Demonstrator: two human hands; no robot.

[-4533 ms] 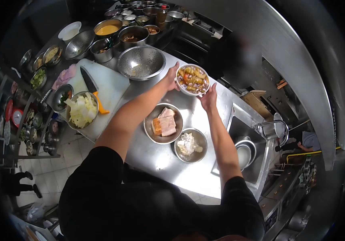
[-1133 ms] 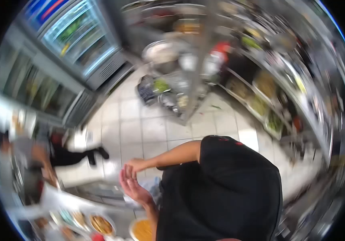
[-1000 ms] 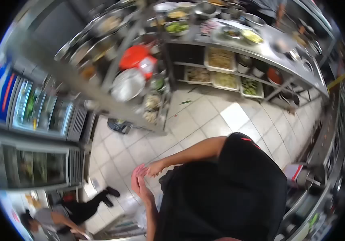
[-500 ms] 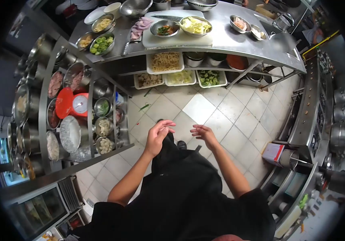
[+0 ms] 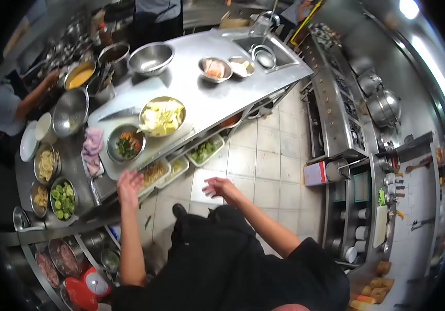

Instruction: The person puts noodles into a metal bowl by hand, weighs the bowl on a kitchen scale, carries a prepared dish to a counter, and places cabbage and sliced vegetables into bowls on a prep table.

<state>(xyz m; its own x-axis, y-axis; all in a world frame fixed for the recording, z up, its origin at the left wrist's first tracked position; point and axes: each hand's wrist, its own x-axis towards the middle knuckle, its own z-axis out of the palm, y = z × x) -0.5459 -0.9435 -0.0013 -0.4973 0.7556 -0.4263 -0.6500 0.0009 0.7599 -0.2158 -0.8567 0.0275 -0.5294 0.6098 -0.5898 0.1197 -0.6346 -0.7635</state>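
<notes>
My left hand (image 5: 129, 187) is raised with its fingers apart, holding nothing, just in front of the table's near edge. The nearest bowl to it holds red and green chopped food (image 5: 128, 144). My right hand (image 5: 221, 188) hangs over the floor, empty, its fingers spread and slightly curled. Beyond the left hand, a bowl of cut cabbage (image 5: 162, 117) sits on a white cutting board (image 5: 124, 106), with a knife (image 5: 120, 113) lying beside it. A pink cloth (image 5: 93, 147) lies left of the board. Farther back are a bowl of meat (image 5: 214, 69) and a smaller bowl with white food (image 5: 241, 66).
A steel table (image 5: 191, 57) runs across, with a sink (image 5: 279, 54) at its far end. Food trays (image 5: 205, 150) sit on its lower shelf. Stoves (image 5: 336, 114) line the right side. Co-workers (image 5: 158, 15) stand behind the table and at left (image 5: 7, 106).
The bowl of brown food held 4.5 seconds ago is no longer in my hands. After a turn past shelves and fridges, my view has swung back towards the table, and my hands have moved apart.
</notes>
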